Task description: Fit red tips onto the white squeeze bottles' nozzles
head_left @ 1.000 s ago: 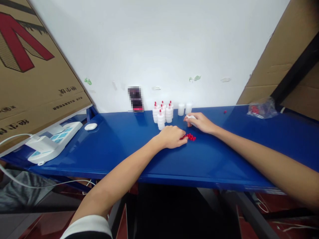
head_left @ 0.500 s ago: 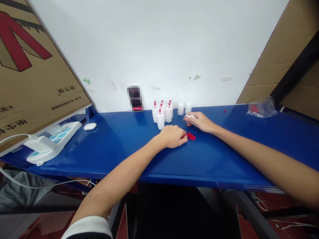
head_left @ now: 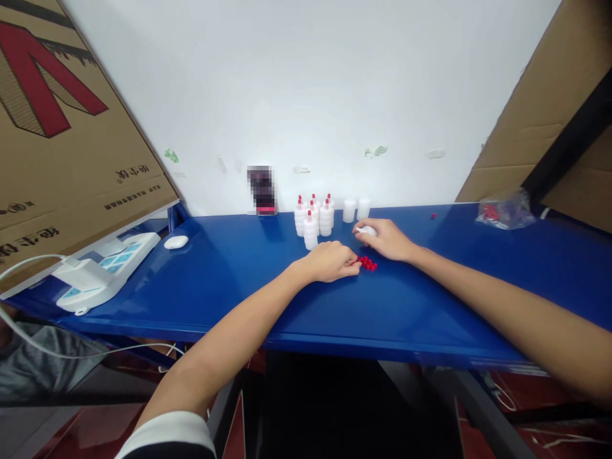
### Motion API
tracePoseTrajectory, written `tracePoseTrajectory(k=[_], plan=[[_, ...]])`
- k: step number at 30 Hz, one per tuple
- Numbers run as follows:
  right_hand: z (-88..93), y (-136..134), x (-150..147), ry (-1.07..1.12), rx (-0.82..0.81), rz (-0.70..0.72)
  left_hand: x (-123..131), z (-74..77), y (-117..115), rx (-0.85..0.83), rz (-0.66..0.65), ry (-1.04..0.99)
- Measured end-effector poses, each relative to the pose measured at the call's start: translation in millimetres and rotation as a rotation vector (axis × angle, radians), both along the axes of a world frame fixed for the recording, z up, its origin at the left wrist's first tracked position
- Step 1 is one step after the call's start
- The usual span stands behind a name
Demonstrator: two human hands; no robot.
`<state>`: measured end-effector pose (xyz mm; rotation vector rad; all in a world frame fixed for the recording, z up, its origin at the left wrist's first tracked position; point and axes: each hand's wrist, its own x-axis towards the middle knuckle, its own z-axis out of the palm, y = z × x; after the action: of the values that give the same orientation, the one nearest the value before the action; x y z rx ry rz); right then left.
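Several small red caps (head_left: 368, 263) lie in a cluster on the blue table (head_left: 201, 280). My left hand (head_left: 332, 261) is at their left edge, thumb and fingertips pinched together at the nearest caps; whether a cap is between them is too small to tell. In my right hand (head_left: 388, 239) is a white bottle (head_left: 367, 231), tilted with its nozzle pointing left, behind the caps. Several white bottles with red tips (head_left: 310, 231) stand upright in a group behind my left hand. Two white bottles without visible tips (head_left: 349, 210) stand to the right of that group.
A phone (head_left: 261, 191) leans on the white wall. On the left are a power strip (head_left: 119, 261), a white case (head_left: 176, 242) and a large cardboard box (head_left: 71, 166). At the right lie a clear plastic bag (head_left: 507, 210) and a single red cap (head_left: 433, 216).
The bottle in my right hand has turned, and more of its body shows. My left hand's fingertips have closed in at the caps. The whole view has shifted slightly.
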<state>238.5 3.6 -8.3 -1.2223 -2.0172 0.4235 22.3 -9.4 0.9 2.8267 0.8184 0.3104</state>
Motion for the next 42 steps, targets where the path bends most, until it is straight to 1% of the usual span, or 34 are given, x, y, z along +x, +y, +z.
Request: tracePoseTrajectory(k=[2, 5, 7, 10, 13, 16, 19, 22, 27, 31, 35, 42], plan=[[1.5, -2.4, -0.9, -0.075, 0.058, -0.017, -3.0, -2.2, 4.4, -0.029, -0.001, -0.101], [6.5, -8.2, -3.9, -0.167, 0.129, -0.012, -5.8, -3.5, 9.1, -0.036, 0.057, -0.272], [11.2, -13.5, -7.3, -0.182, 0.222, 0.0, -5.3, -2.9, 10.6, -0.065, 0.108, -0.406], [18.4, -22.8, -13.2, -0.145, 0.324, 0.011, -1.4, -2.2, 13.4, -0.182, 0.211, -0.658], [22.9, -30.9, -18.7, -0.141, 0.292, 0.003, 2.7, -4.4, 19.4, -0.336, 0.263, -0.869], [23.5, -35.4, -22.3, -0.149, 0.213, 0.008, 5.2, -8.4, 24.6, -0.484, 0.233, -0.978], [22.7, -36.9, -23.7, -0.145, 0.199, 0.047, 6.3, -9.4, 23.5, -0.553, 0.181, -1.005], [22.9, -37.5, -23.9, -0.148, 0.19, 0.061, 6.6, -6.3, 17.8, -0.548, 0.137, -0.966], [24.2, -38.8, -24.5, -0.157, 0.172, 0.082, 5.6, -1.6, 12.4, -0.507, 0.142, -0.929], [24.9, -40.0, -26.2, -0.188, 0.16, 0.111, 6.1, -3.3, 13.9, -0.534, 0.098, -0.965], [24.7, -40.0, -27.0, -0.215, 0.176, 0.126, 7.7, -5.4, 15.1, -0.549, 0.1, -1.001], [22.9, -38.7, -25.7, -0.234, 0.232, 0.093, 9.5, -4.9, 15.3, -0.661, 0.119, -1.106]])
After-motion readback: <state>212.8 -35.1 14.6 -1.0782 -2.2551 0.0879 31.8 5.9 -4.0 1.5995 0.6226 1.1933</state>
